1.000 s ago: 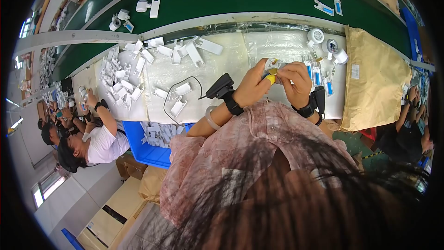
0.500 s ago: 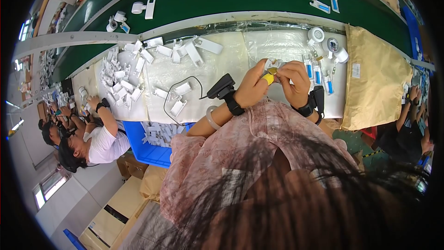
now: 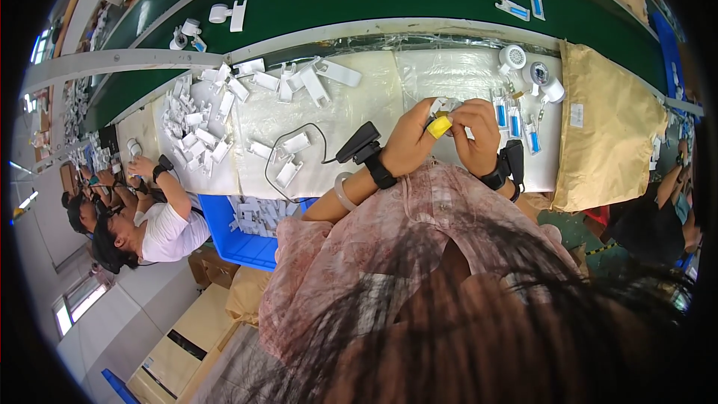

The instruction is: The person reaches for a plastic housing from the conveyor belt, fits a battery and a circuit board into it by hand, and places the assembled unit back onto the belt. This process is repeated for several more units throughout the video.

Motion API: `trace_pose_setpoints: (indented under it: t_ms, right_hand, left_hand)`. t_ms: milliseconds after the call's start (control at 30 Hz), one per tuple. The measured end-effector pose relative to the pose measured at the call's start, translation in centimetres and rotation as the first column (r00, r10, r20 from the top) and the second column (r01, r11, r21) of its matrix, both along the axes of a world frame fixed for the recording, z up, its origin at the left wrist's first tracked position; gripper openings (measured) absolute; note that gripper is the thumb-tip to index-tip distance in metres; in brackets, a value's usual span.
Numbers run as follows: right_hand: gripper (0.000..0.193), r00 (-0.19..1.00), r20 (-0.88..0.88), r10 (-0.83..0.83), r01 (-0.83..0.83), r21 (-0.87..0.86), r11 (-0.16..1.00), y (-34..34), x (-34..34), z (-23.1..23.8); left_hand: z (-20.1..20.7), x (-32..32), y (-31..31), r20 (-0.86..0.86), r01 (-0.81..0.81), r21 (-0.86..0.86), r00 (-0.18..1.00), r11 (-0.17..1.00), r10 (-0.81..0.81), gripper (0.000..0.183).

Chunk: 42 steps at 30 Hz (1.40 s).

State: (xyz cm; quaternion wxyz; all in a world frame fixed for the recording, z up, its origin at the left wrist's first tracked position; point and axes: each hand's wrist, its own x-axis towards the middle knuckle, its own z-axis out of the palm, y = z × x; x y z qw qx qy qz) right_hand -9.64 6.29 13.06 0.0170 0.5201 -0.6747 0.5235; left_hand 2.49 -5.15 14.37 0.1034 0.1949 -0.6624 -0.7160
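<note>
Close in front of my body, my left hand [image 3: 408, 137] and my right hand [image 3: 477, 133] meet over the bench. Between their fingertips is a small white plastic piece [image 3: 441, 107], mostly covered by the fingers, so its full shape is hidden. A yellow wrap [image 3: 439, 127] shows at the left thumb tip. My right fingers are bent and pinched against the piece from the other side. Just right of my right hand lie several white holders with blue strips [image 3: 515, 121], joined by short chains to round white heads [image 3: 512, 57].
Loose white plastic housings [image 3: 198, 138] are heaped on the left of the bench. A green conveyor belt [image 3: 389, 0] beyond carries similar units. Brown paper [image 3: 598, 135] covers the right end. A blue bin [image 3: 239, 243] of white parts stands at lower left, near a co-worker [image 3: 168, 232].
My left thumb has turned, showing more of the yellow wrap, while both hands stay together. Units on the belt have shifted slightly left. The co-worker's hand at left has moved a little.
</note>
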Motion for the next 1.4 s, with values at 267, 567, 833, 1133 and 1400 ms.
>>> trace_pose_setpoints:
  t_ms: [267,567,833,1133,1400]
  right_hand:
    - [0.024,1.000,0.001,0.006,-0.006,0.013,1.000,0.2,0.2,0.0]
    - [0.023,1.000,0.020,0.018,-0.019,0.041,0.999,0.1,0.2,-0.3]
    - [0.021,1.000,0.014,0.024,-0.025,0.057,0.998,0.1,0.2,-0.6]
    - [0.022,0.998,-0.020,0.053,-0.052,0.068,0.996,-0.3,0.2,-0.3]
    - [0.026,0.999,0.004,0.032,-0.032,0.060,0.998,0.3,0.3,-0.8]
  left_hand:
    - [-0.5,0.2,0.1,0.022,0.015,-0.057,1.000,0.998,-0.014,0.030]
    - [-0.3,0.1,0.0,0.058,-0.007,0.015,0.998,1.000,0.006,0.028]
    - [-0.8,0.1,0.1,0.052,-0.022,-0.063,0.998,0.998,0.025,0.025]
    - [-1.5,0.5,0.4,0.055,-0.068,0.112,0.997,0.991,0.062,0.034]
    - [-0.9,0.5,-0.1,0.100,0.044,-0.055,0.994,0.998,-0.038,0.052]
